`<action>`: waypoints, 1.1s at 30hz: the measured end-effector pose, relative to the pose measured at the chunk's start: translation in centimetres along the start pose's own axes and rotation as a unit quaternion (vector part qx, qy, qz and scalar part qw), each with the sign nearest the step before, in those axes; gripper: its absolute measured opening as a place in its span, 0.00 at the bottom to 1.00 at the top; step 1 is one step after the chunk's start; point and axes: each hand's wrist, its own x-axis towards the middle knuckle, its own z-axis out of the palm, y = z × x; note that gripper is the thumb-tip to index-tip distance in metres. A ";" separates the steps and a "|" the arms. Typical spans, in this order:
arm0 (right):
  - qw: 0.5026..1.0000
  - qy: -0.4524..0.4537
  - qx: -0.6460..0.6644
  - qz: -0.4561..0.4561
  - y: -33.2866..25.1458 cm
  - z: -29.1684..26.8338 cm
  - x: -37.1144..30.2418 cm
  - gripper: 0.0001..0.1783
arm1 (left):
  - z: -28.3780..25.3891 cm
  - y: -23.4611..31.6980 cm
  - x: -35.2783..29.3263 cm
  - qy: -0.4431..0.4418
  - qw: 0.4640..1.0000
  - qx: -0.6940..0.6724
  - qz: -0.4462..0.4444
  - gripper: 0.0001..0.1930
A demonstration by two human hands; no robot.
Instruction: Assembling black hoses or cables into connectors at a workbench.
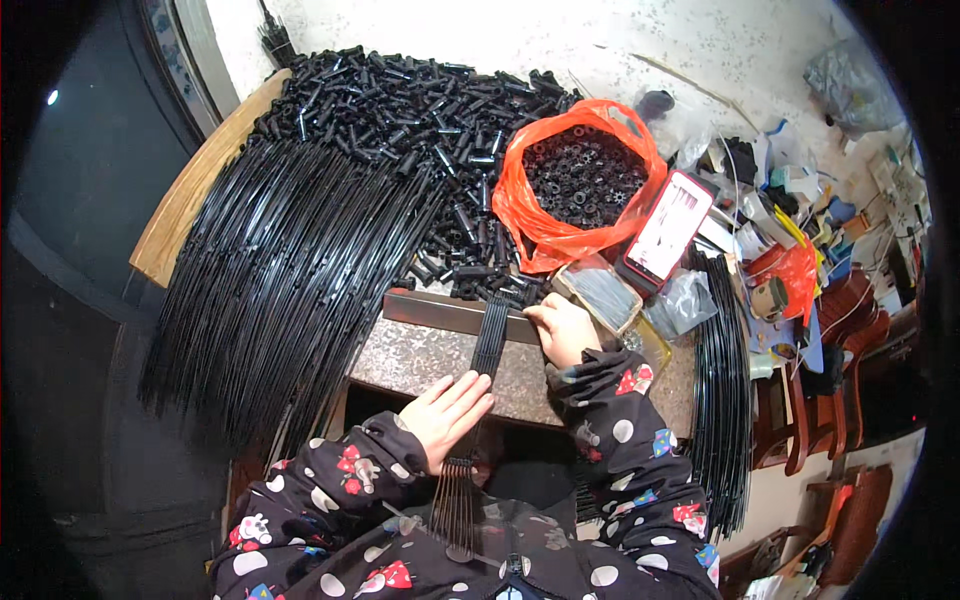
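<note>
A flat row of thin black rods (489,340) lies across a long dark metal bar (430,311) near the front edge of the speckled tabletop (410,358). My left hand (445,415) rests on this row with its fingers stretched out. Below that hand the rods fan out toward my lap (455,505). At the bar's right end my right hand (566,330) has its fingers curled over the metal; its fingertips are partly hidden. Small black tubular plastic parts (470,272) lie just behind the bar.
Long black rods (270,280) cover the table's left side, below a heap of black plastic parts (400,110). An orange-red bag (515,190) holds small toothed black pieces. A phone (668,230) leans beside a box of thin pins (600,292). More rods (718,400) hang at right.
</note>
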 end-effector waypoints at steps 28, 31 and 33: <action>0.996 -0.067 -0.026 0.048 -0.8 -0.3 0.5 0.10 | 0.1 -0.3 -0.3 0.010 0.999 -0.031 -0.003 0.47; 0.995 -0.093 -0.038 0.005 0.3 -1.0 0.7 0.11 | 0.1 -0.3 -0.2 0.002 1.000 -0.023 0.000 0.48; 0.994 -0.105 -0.040 -0.017 0.5 -1.1 1.0 0.12 | 0.2 -0.3 -0.1 -0.004 1.000 -0.019 0.000 0.48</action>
